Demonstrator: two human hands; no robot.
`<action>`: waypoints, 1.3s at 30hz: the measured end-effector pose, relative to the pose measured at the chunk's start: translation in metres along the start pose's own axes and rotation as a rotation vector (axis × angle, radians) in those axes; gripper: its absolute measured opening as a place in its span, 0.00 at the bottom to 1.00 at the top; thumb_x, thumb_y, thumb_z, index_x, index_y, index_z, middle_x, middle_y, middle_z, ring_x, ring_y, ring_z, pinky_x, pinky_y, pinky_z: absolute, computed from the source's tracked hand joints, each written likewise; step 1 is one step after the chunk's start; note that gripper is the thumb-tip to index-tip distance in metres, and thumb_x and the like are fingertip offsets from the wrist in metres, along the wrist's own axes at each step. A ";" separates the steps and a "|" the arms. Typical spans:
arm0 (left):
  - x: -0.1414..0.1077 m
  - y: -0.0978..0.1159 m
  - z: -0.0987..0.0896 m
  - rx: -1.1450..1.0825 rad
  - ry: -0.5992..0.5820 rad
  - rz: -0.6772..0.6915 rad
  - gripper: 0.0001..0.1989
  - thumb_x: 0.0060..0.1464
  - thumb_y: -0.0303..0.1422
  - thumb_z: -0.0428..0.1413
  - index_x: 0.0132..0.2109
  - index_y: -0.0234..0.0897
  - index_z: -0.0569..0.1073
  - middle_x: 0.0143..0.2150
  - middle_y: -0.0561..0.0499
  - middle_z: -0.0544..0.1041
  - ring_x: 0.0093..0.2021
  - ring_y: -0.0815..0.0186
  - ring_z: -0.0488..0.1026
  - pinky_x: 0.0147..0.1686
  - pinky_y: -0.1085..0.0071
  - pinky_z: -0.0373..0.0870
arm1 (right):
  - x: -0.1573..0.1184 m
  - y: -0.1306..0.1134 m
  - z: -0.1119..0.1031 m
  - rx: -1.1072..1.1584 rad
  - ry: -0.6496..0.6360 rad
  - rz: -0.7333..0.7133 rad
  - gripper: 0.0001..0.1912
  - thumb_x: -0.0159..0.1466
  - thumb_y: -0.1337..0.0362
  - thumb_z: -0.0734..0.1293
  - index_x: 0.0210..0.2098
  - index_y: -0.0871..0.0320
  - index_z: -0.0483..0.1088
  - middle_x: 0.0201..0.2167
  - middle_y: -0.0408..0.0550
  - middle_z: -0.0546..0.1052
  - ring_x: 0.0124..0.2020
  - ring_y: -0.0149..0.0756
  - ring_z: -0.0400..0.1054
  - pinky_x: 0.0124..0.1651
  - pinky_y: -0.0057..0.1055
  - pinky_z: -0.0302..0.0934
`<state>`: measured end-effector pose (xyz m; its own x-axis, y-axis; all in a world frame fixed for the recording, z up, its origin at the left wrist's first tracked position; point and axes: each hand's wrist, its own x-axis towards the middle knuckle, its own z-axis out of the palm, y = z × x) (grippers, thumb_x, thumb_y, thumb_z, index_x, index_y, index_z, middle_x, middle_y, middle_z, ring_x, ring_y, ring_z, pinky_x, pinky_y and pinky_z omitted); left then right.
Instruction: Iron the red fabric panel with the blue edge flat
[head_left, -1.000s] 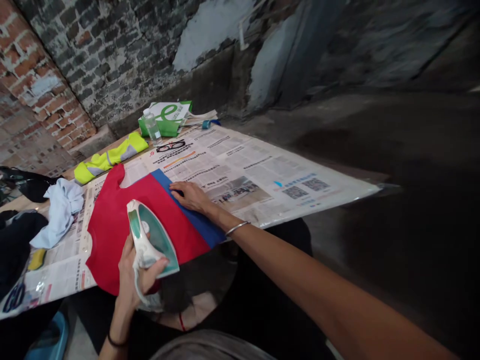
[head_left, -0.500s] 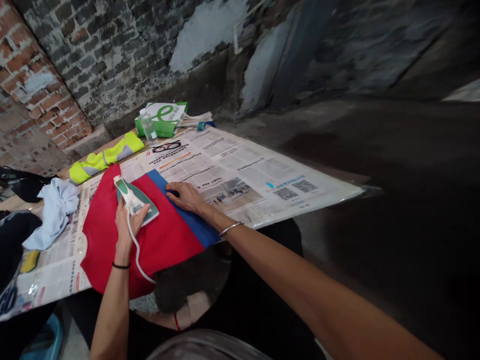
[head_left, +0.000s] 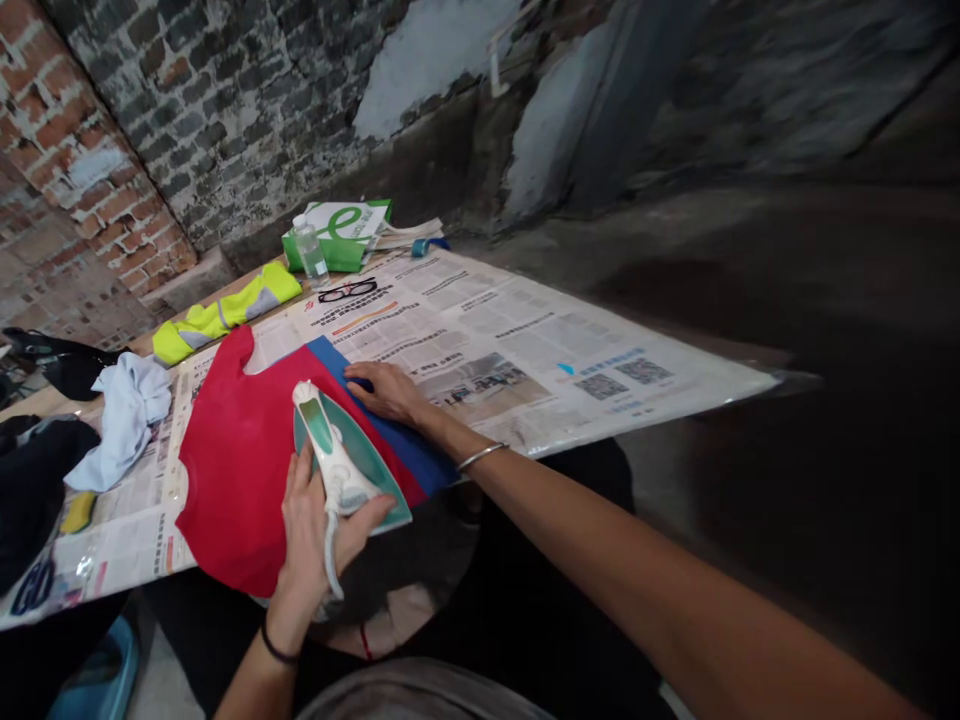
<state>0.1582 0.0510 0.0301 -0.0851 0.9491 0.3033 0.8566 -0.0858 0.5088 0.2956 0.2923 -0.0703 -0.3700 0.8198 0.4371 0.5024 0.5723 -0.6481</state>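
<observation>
My left hand is wrapped around a white and green clothes iron, whose white cord hangs beside my thumb. The iron is over the near right part of a red garment piece, its front overhanging the cloth's near edge; whether it touches the cloth I cannot tell. A blue band runs along the red piece's right side. On that band rests my right hand, fingers apart and slightly bent, pressing the fabric from above. The cloth's near edge hangs past the table edge.
Newspaper under clear plastic covers the table. Farther back are glasses, a water bottle, a green and white bag and a yellow reflective garment. Left lie a pale cloth, a yellow sponge and scissors.
The iron in my left hand has moved toward me and to the right, from the middle of the red cloth to its near edge. My right hand stays on the blue band.
</observation>
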 end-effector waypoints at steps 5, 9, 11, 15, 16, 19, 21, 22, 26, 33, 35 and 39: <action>0.091 -0.010 0.009 -0.012 0.013 -0.085 0.30 0.55 0.43 0.71 0.63 0.42 0.78 0.67 0.39 0.77 0.64 0.45 0.77 0.64 0.49 0.76 | -0.001 0.000 0.000 0.008 -0.008 -0.020 0.17 0.69 0.67 0.65 0.52 0.55 0.82 0.58 0.54 0.83 0.61 0.46 0.77 0.68 0.43 0.67; 0.141 -0.025 0.012 -0.013 0.078 -0.111 0.27 0.61 0.41 0.67 0.62 0.33 0.76 0.65 0.32 0.77 0.67 0.39 0.73 0.66 0.44 0.71 | 0.001 -0.002 0.000 0.018 0.000 -0.016 0.19 0.67 0.68 0.65 0.53 0.53 0.83 0.57 0.52 0.84 0.61 0.46 0.77 0.68 0.45 0.67; 0.146 -0.030 0.009 -0.015 0.091 -0.108 0.25 0.62 0.43 0.65 0.60 0.33 0.77 0.65 0.33 0.76 0.68 0.35 0.72 0.65 0.41 0.70 | 0.002 -0.003 -0.001 0.014 -0.005 -0.015 0.19 0.67 0.68 0.65 0.53 0.53 0.83 0.57 0.52 0.84 0.61 0.47 0.77 0.68 0.46 0.67; 0.116 -0.030 -0.003 -0.033 0.083 -0.086 0.23 0.63 0.43 0.64 0.59 0.35 0.77 0.62 0.36 0.78 0.66 0.36 0.75 0.63 0.42 0.72 | 0.002 -0.005 -0.002 0.000 -0.017 -0.015 0.18 0.69 0.68 0.64 0.52 0.55 0.82 0.58 0.53 0.83 0.61 0.45 0.77 0.69 0.44 0.66; 0.102 -0.030 -0.007 -0.040 0.075 -0.081 0.23 0.62 0.42 0.65 0.59 0.36 0.77 0.63 0.37 0.79 0.64 0.39 0.77 0.63 0.44 0.73 | 0.002 -0.005 -0.002 -0.002 -0.017 -0.012 0.18 0.69 0.68 0.64 0.52 0.55 0.82 0.58 0.52 0.83 0.62 0.44 0.77 0.70 0.44 0.66; 0.049 -0.034 -0.018 -0.058 0.043 -0.082 0.25 0.59 0.43 0.66 0.62 0.42 0.76 0.61 0.41 0.81 0.56 0.47 0.82 0.60 0.50 0.79 | 0.003 -0.006 -0.003 -0.003 -0.012 0.002 0.17 0.69 0.68 0.65 0.52 0.54 0.82 0.58 0.52 0.83 0.62 0.43 0.76 0.70 0.43 0.65; 0.009 -0.040 -0.024 -0.068 0.028 -0.093 0.27 0.57 0.45 0.67 0.62 0.45 0.77 0.59 0.42 0.82 0.54 0.49 0.83 0.58 0.52 0.81 | 0.003 -0.007 -0.004 -0.003 -0.012 0.004 0.17 0.69 0.69 0.65 0.52 0.55 0.83 0.58 0.53 0.83 0.62 0.44 0.76 0.70 0.43 0.65; -0.010 -0.043 -0.026 -0.069 0.029 -0.097 0.28 0.56 0.46 0.67 0.62 0.45 0.78 0.59 0.41 0.82 0.54 0.48 0.83 0.57 0.52 0.82 | 0.003 -0.008 -0.004 -0.003 -0.013 0.004 0.18 0.69 0.69 0.64 0.52 0.56 0.83 0.58 0.54 0.83 0.62 0.45 0.76 0.70 0.43 0.65; -0.061 -0.053 -0.031 -0.049 0.066 -0.085 0.29 0.53 0.46 0.69 0.60 0.44 0.80 0.62 0.39 0.80 0.60 0.44 0.80 0.59 0.51 0.80 | 0.002 -0.009 -0.004 0.002 -0.014 0.001 0.18 0.69 0.69 0.64 0.52 0.56 0.83 0.58 0.54 0.83 0.62 0.46 0.76 0.71 0.45 0.64; 0.006 -0.062 -0.035 -0.124 0.000 -0.126 0.27 0.55 0.47 0.67 0.59 0.42 0.80 0.58 0.41 0.83 0.56 0.48 0.82 0.57 0.56 0.81 | 0.000 -0.005 -0.001 -0.015 -0.011 0.005 0.18 0.70 0.68 0.64 0.53 0.56 0.82 0.59 0.54 0.83 0.62 0.45 0.76 0.70 0.43 0.65; 0.048 -0.065 -0.033 -0.127 0.023 -0.146 0.28 0.56 0.46 0.68 0.60 0.42 0.79 0.58 0.42 0.83 0.58 0.49 0.82 0.58 0.55 0.80 | -0.001 -0.006 -0.002 -0.014 -0.018 -0.003 0.17 0.70 0.66 0.64 0.53 0.56 0.82 0.58 0.53 0.83 0.62 0.45 0.77 0.70 0.43 0.65; 0.114 -0.067 -0.026 -0.069 0.056 -0.168 0.27 0.56 0.43 0.69 0.60 0.42 0.78 0.56 0.41 0.84 0.60 0.47 0.80 0.62 0.49 0.76 | -0.002 -0.006 -0.005 -0.007 -0.029 -0.017 0.15 0.72 0.58 0.67 0.52 0.55 0.82 0.59 0.55 0.83 0.62 0.48 0.76 0.68 0.45 0.67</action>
<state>0.0783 0.1575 0.0515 -0.2539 0.9336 0.2528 0.7910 0.0500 0.6098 0.2969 0.2874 -0.0637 -0.4014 0.8088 0.4298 0.5010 0.5868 -0.6361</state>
